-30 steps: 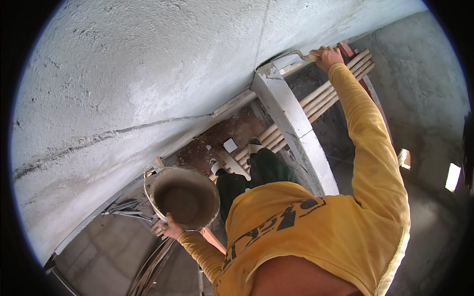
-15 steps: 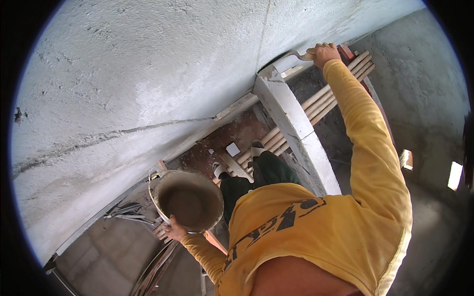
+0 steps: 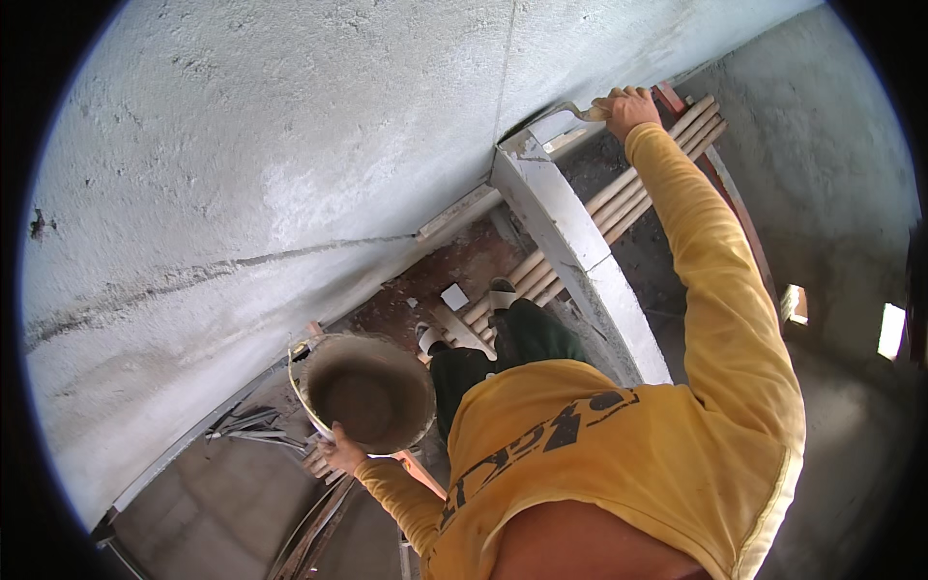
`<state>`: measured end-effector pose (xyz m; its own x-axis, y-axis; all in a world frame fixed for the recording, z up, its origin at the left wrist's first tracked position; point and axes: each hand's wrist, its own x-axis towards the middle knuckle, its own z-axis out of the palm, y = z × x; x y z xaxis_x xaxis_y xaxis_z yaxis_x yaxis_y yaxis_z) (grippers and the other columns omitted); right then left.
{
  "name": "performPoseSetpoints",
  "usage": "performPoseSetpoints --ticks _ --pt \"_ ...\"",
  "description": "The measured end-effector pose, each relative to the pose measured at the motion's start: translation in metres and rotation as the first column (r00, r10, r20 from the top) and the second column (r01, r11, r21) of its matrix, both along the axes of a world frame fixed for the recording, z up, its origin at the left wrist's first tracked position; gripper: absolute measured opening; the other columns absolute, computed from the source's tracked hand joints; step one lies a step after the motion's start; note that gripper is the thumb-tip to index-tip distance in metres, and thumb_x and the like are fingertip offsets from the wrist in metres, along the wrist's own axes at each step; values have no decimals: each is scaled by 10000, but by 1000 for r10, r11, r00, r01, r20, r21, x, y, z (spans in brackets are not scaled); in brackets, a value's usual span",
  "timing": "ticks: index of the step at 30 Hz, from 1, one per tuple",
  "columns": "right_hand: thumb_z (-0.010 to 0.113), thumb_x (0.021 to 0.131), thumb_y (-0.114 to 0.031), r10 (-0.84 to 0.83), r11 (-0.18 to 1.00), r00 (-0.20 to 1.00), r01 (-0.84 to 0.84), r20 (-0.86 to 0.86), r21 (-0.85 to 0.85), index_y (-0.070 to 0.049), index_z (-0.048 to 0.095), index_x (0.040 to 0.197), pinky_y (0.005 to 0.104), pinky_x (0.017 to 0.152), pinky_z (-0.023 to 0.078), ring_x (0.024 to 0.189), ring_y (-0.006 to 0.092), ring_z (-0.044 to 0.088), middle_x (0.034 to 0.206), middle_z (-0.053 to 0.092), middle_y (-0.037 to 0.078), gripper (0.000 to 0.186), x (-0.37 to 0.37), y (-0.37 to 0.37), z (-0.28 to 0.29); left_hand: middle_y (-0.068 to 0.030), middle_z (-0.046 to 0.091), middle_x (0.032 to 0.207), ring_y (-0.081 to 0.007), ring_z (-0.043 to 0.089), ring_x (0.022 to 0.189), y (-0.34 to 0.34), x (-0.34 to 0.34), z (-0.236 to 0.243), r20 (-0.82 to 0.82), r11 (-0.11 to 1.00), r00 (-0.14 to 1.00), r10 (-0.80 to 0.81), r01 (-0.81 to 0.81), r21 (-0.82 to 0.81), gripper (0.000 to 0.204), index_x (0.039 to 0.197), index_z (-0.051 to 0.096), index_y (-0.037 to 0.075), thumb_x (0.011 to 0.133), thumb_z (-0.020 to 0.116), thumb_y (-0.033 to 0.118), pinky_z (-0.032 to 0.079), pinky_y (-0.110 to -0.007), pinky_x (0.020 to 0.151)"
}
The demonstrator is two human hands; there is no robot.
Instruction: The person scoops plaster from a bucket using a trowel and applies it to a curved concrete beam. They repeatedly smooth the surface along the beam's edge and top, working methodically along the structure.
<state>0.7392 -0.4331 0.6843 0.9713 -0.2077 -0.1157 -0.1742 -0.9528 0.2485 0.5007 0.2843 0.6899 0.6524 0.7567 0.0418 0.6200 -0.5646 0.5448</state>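
Note:
My right hand [image 3: 630, 110] is closed round the wooden handle of a trowel [image 3: 551, 124], whose blade lies close against the rough grey wall [image 3: 319, 126]. Just below the blade is the top end of a pale block wall [image 3: 561, 213], which runs back toward me. On the left, my left hand [image 3: 340, 450] grips the rim of a bucket [image 3: 418, 387] and holds it tilted, its mouth facing up. Grey mortar [image 3: 360, 401] lies inside the bucket. The fingers under the rim are partly hidden.
Below me, bamboo poles [image 3: 619, 208] form a narrow platform under my feet [image 3: 430, 338]. A small white piece [image 3: 454, 297] lies near my shoes. Metal strips [image 3: 253, 423] and long boards [image 3: 314, 527] lie lower left. Another grey wall [image 3: 822, 164] stands at right.
The trowel and my right hand have shifted slightly left in view, along with the block wall. The bucket stays in my left hand, almost unmoved.

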Motion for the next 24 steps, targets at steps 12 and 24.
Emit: performPoseSetpoints --ticks 12,24 --pt "601 809 -232 -142 988 988 144 -53 53 -333 605 1215 406 1010 326 1177 206 492 1188 592 5 417 -24 7 3 -127 594 791 -218 544 700 3 9 -13 46 999 999 -16 18 -46 338 795 525 -31 732 758 206 469 -373 670" --pt "580 868 -257 -391 356 882 409 -263 840 -50 565 1239 304 588 506 621 151 600 790 609 83 425 -162 40 -25 -146 606 835 -235 567 718 15 8 -26 99 993 992 79 -70 -93 369 828 548 -48 733 748 247 488 -378 681"
